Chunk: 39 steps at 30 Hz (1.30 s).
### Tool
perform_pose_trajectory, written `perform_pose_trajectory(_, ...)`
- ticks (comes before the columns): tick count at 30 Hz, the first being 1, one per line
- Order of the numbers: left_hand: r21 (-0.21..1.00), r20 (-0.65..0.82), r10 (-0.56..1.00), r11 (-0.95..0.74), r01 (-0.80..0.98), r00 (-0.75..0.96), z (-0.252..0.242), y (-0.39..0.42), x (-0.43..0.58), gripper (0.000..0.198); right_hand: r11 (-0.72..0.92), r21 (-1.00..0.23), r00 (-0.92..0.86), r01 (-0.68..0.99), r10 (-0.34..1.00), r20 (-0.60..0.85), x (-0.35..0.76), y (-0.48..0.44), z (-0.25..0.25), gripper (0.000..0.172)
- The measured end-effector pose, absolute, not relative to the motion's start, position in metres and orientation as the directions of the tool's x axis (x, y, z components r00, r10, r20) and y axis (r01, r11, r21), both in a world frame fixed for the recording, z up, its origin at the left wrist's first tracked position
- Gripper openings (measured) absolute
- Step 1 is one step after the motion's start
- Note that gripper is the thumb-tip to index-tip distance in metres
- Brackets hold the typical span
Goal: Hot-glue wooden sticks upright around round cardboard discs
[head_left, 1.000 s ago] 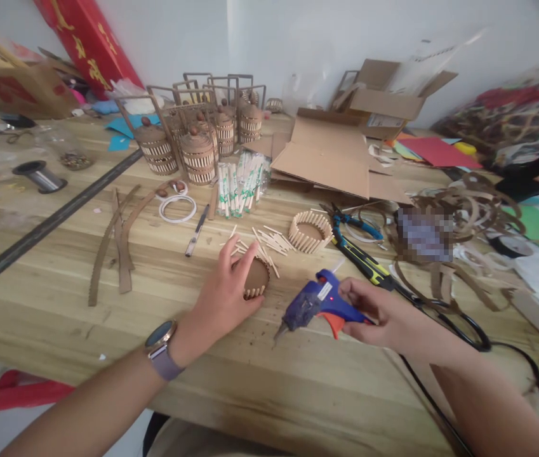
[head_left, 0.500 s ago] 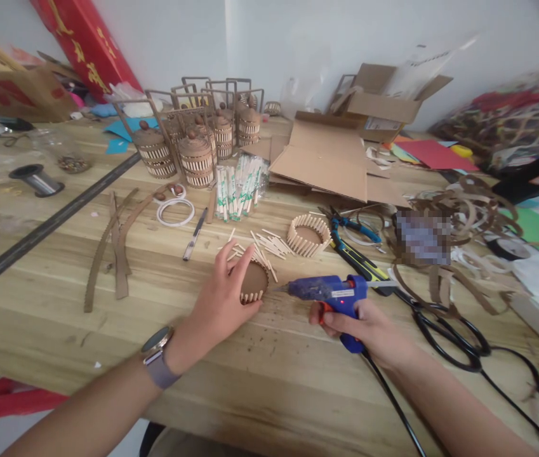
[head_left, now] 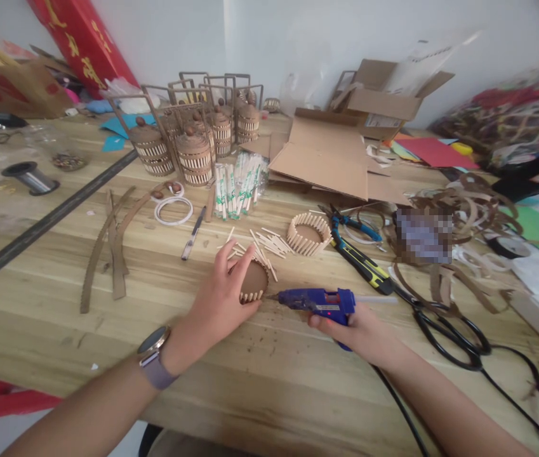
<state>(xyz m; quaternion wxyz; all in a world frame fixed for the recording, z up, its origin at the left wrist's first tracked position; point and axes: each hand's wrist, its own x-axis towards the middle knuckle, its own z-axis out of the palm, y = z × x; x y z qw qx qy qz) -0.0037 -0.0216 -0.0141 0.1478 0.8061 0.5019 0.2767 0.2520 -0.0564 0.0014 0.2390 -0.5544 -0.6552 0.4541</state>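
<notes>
My left hand (head_left: 219, 298) curls round a small round cardboard basket (head_left: 253, 282) with short wooden sticks along its lower edge, holding it tilted on the wooden table (head_left: 269, 381). My right hand (head_left: 359, 330) grips a blue hot glue gun (head_left: 317, 299) held level, its nozzle tip touching or almost touching the basket's right side. A white glue stick pokes out of the gun's back. Loose wooden sticks (head_left: 269, 242) lie just behind the basket.
A second stick-rimmed ring (head_left: 308, 233) sits behind, with pliers (head_left: 352, 223) and a yellow-black utility knife (head_left: 362, 263) beside it. Black scissors (head_left: 450, 333), cardboard strips (head_left: 107, 247), finished lidded baskets (head_left: 193, 152), flat cardboard (head_left: 326, 158) and packed sticks (head_left: 238, 184) fill the table.
My right hand turned the glue gun from pointing down-left to level and brought its nozzle left up to the basket. My left hand kept hold of the basket.
</notes>
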Motion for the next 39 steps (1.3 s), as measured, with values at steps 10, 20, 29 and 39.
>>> perform_pose_trajectory(10, 0.505, 0.306, 0.887, -0.46, 0.731, 0.347, -0.014, -0.021, -0.003, 0.094, 0.065, -0.806, -0.266, 0.589, 0.957, -0.118, 0.247, -0.06, -0.005, 0.026)
perform_pose_trajectory(20, 0.528, 0.263, 0.9, -0.436, 0.729, 0.348, -0.012, -0.021, -0.003, 0.095, 0.115, -0.76, -0.232, 0.64, 0.972, -0.048, 0.24, -0.063, -0.006, 0.024)
perform_pose_trajectory(29, 0.532, 0.26, 0.901, -0.434, 0.727, 0.347, -0.012, -0.021, -0.004, 0.094, 0.108, -0.76, -0.229, 0.641, 0.972, -0.054, 0.238, -0.063, -0.007, 0.028)
perform_pose_trajectory(39, 0.528, 0.273, 0.896, -0.444, 0.724, 0.351, -0.014, -0.021, -0.004, 0.097, 0.133, -0.777, -0.257, 0.615, 0.966, -0.038, 0.237, -0.063, -0.007, 0.025)
